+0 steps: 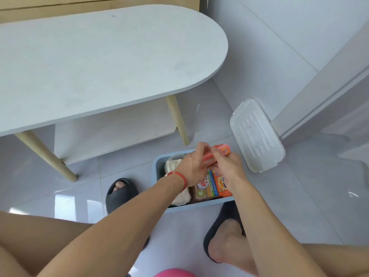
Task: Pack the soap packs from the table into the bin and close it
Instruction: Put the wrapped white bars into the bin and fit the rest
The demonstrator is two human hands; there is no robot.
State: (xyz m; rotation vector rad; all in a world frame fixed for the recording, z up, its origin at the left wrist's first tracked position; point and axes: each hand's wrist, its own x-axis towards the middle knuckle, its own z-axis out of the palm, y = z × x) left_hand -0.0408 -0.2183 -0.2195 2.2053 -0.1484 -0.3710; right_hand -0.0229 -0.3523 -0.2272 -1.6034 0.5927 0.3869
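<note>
Both hands, left hand [192, 166] and right hand [225, 166], grip the orange soap pack [216, 154] edge-up right over the bin [159, 164], long axis along the bin's length.

A pale oval table [95, 62] on light wooden legs [177, 118] stands over glossy grey floor tiles [311, 198] — bright light glints off them — with a white door frame [319, 108] at right.

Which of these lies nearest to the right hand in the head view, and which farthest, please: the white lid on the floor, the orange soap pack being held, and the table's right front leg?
1. Orange soap pack, gripped by the right hand itself, above the bin.
2. White lid, on the floor, just to its right.
3. Table leg, beyond the bin, up and left.
</note>
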